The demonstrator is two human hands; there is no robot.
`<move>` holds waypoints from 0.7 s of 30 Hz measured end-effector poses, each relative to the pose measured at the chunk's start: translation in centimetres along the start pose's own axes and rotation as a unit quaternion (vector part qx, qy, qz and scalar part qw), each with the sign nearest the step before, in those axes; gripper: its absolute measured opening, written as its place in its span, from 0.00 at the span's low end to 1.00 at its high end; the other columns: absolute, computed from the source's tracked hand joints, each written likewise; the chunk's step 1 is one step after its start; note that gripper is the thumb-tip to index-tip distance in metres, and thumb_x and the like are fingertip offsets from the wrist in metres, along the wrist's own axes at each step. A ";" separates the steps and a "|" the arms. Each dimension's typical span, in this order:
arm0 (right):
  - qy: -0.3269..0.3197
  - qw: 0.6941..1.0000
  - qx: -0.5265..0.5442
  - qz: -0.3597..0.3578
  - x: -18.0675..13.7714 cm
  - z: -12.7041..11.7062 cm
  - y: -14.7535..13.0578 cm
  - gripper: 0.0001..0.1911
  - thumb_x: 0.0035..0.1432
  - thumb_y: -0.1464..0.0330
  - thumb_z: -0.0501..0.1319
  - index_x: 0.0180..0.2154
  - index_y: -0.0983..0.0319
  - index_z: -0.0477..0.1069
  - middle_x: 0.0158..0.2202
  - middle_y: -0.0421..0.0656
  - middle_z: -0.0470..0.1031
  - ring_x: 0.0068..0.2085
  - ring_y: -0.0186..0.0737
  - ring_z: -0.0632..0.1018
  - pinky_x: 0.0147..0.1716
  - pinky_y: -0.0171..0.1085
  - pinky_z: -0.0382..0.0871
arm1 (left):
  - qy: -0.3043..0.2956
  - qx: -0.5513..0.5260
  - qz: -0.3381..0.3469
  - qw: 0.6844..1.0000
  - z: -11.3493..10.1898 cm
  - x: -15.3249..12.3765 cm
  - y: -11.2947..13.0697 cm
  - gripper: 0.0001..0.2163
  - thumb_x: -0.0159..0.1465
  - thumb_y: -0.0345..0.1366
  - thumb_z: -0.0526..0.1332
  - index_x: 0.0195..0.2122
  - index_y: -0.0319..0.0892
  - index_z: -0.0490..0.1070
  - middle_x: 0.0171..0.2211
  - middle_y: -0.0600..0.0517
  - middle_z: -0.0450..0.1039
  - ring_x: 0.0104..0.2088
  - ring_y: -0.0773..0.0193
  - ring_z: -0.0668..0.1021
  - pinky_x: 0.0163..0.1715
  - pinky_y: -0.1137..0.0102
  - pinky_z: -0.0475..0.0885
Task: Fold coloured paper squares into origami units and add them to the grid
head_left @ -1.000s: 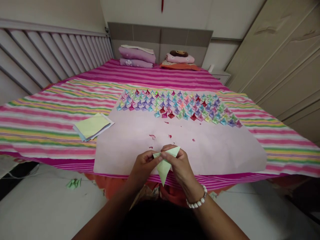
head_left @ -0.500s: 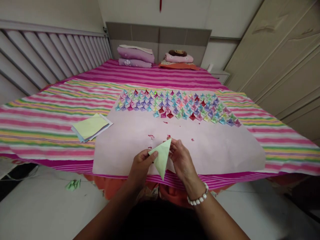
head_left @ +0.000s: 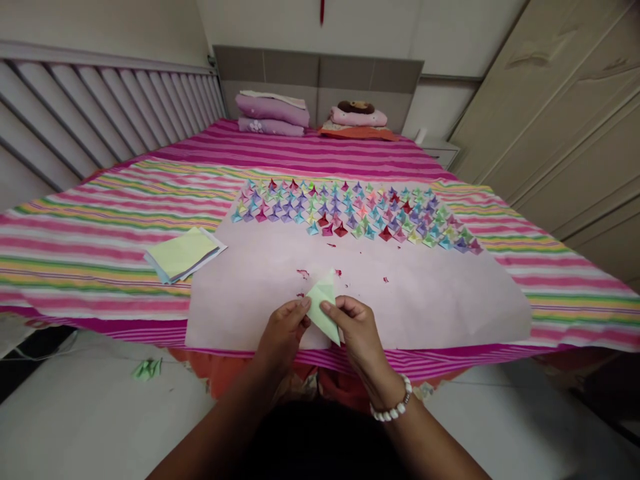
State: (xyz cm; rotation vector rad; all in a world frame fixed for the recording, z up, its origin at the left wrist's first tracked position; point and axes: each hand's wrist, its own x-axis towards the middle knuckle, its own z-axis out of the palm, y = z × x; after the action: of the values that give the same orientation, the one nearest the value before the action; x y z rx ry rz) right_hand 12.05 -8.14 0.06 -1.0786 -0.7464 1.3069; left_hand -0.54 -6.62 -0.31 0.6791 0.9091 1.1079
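Observation:
A folded light green paper (head_left: 323, 312) is held between both hands, above the near part of a large pale pink sheet (head_left: 440, 300). My left hand (head_left: 285, 330) pinches its left edge between thumb and fingers. On the right side my right hand (head_left: 356, 327) grips it too, thumb pressed on the front face and fingers behind. The paper's lower corner points down between the hands. Beyond them, rows of small folded paper pieces (head_left: 335, 208) in many colours stand along the far half of the sheet.
A stack of coloured paper sheets (head_left: 184, 255) lies left of the pink sheet on a striped bedspread (head_left: 95, 220). Red marks (head_left: 303, 273) dot the pink sheet. A crumpled green paper (head_left: 147, 369) is on the floor at left. Folded bedding (head_left: 273, 113) sits by the headboard.
My right hand has moved from the paper's upper edge to grip its right side. The green paper has turned and now looks smaller and narrower.

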 end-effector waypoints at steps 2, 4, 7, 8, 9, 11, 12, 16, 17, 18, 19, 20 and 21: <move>-0.015 1.000 0.007 -0.007 -0.1 -0.1 -0.1 0.13 0.45 0.60 0.71 0.22 0.62 0.74 0.19 0.36 0.70 0.22 0.31 0.65 0.23 0.33 0.59 | -0.039 -0.040 -0.018 0.998 0.2 0.0 0.1 0.13 0.52 0.45 0.69 0.26 0.39 0.75 0.24 0.53 0.71 0.28 0.67 0.72 0.31 0.73 0.68; -0.041 0.999 0.023 -0.007 -0.1 -0.1 -0.2 0.14 0.51 0.58 0.68 0.23 0.61 0.74 0.20 0.37 0.69 0.23 0.32 0.66 0.26 0.34 0.60 | -0.084 -0.052 -0.039 0.994 0.4 -0.1 0.3 0.15 0.53 0.47 0.68 0.28 0.38 0.76 0.27 0.50 0.74 0.31 0.63 0.74 0.32 0.70 0.69; -0.071 0.996 0.051 -0.005 0.0 0.0 -0.4 0.17 0.56 0.57 0.64 0.22 0.61 0.70 0.19 0.36 0.66 0.23 0.33 0.66 0.27 0.34 0.60 | -0.122 -0.053 -0.056 0.990 0.5 -0.3 0.3 0.16 0.55 0.46 0.67 0.31 0.35 0.77 0.30 0.46 0.77 0.34 0.58 0.77 0.33 0.68 0.70; -0.075 0.996 0.056 -0.004 0.1 0.0 -0.5 0.18 0.56 0.57 0.64 0.21 0.61 0.69 0.19 0.36 0.65 0.23 0.33 0.65 0.27 0.34 0.60 | -0.124 -0.056 -0.057 0.989 0.6 -0.3 0.3 0.16 0.55 0.45 0.68 0.33 0.35 0.77 0.31 0.46 0.78 0.35 0.58 0.77 0.34 0.68 0.70; -0.075 0.995 0.059 -0.002 0.1 0.0 -0.6 0.18 0.56 0.56 0.64 0.21 0.61 0.68 0.19 0.36 0.65 0.23 0.33 0.65 0.27 0.34 0.60 | -0.120 -0.061 -0.055 0.989 0.6 -0.3 0.3 0.15 0.55 0.44 0.68 0.34 0.35 0.77 0.31 0.46 0.78 0.34 0.59 0.77 0.34 0.68 0.70; -0.071 0.996 0.054 0.003 0.2 0.0 -0.7 0.17 0.54 0.56 0.65 0.22 0.61 0.68 0.19 0.35 0.65 0.23 0.33 0.65 0.27 0.34 0.60 | -0.116 -0.068 -0.055 0.989 0.6 -0.4 0.2 0.15 0.55 0.43 0.68 0.35 0.35 0.78 0.31 0.46 0.78 0.33 0.60 0.77 0.34 0.68 0.70; -0.069 0.996 0.050 0.005 0.2 0.0 -0.8 0.17 0.53 0.56 0.66 0.23 0.61 0.69 0.19 0.35 0.65 0.23 0.33 0.65 0.27 0.34 0.60 | -0.116 -0.071 -0.056 0.989 0.5 -0.3 0.1 0.15 0.55 0.43 0.68 0.35 0.35 0.78 0.31 0.46 0.78 0.32 0.61 0.77 0.35 0.68 0.70; -0.065 0.997 0.041 0.010 0.2 -0.1 -1.0 0.15 0.50 0.58 0.68 0.24 0.61 0.70 0.19 0.35 0.65 0.23 0.33 0.65 0.26 0.33 0.60 | -0.112 -0.082 -0.071 0.988 0.4 -0.2 -0.1 0.15 0.54 0.43 0.69 0.34 0.35 0.77 0.30 0.47 0.78 0.31 0.62 0.77 0.35 0.68 0.71; -0.065 0.997 0.040 0.010 0.2 -0.1 -1.1 0.14 0.50 0.58 0.68 0.24 0.61 0.71 0.19 0.35 0.66 0.23 0.33 0.66 0.26 0.33 0.60 | -0.108 -0.086 -0.078 0.987 0.4 -0.1 -0.2 0.15 0.54 0.43 0.69 0.35 0.35 0.77 0.30 0.48 0.78 0.31 0.62 0.77 0.35 0.68 0.71; -0.063 0.997 0.040 0.009 0.2 -0.1 -1.1 0.14 0.50 0.58 0.68 0.24 0.61 0.71 0.19 0.36 0.66 0.23 0.33 0.66 0.26 0.33 0.60 | -0.107 -0.090 -0.086 0.987 0.4 -0.1 -0.3 0.15 0.54 0.44 0.69 0.36 0.36 0.77 0.29 0.48 0.78 0.31 0.62 0.77 0.35 0.68 0.71; -0.062 0.997 0.038 0.008 0.2 -0.1 -1.1 0.14 0.50 0.58 0.68 0.24 0.61 0.71 0.19 0.36 0.66 0.23 0.33 0.66 0.26 0.33 0.60 | -0.107 -0.092 -0.092 0.986 0.4 0.0 -0.3 0.15 0.54 0.44 0.69 0.35 0.36 0.77 0.29 0.48 0.77 0.30 0.62 0.77 0.34 0.68 0.71; -0.061 0.998 0.036 0.007 0.2 -0.2 -1.2 0.14 0.50 0.58 0.68 0.24 0.60 0.71 0.19 0.36 0.66 0.23 0.33 0.66 0.26 0.33 0.60 | -0.110 -0.092 -0.098 0.985 0.4 0.0 -0.4 0.16 0.54 0.45 0.69 0.35 0.36 0.77 0.29 0.48 0.77 0.29 0.62 0.77 0.33 0.68 0.71; -0.060 0.998 0.034 0.007 0.2 -0.2 -1.2 0.14 0.50 0.58 0.68 0.24 0.60 0.71 0.19 0.36 0.66 0.23 0.33 0.66 0.25 0.33 0.60 | -0.113 -0.091 -0.104 0.984 0.4 0.0 -0.4 0.16 0.54 0.45 0.69 0.34 0.36 0.77 0.28 0.48 0.77 0.29 0.62 0.76 0.33 0.67 0.70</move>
State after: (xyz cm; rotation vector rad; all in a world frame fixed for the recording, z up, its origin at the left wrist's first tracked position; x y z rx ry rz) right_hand 12.71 -7.88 1.06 -0.9602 -0.7788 1.4086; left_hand -0.06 -6.79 -0.44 0.5333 0.6584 0.8943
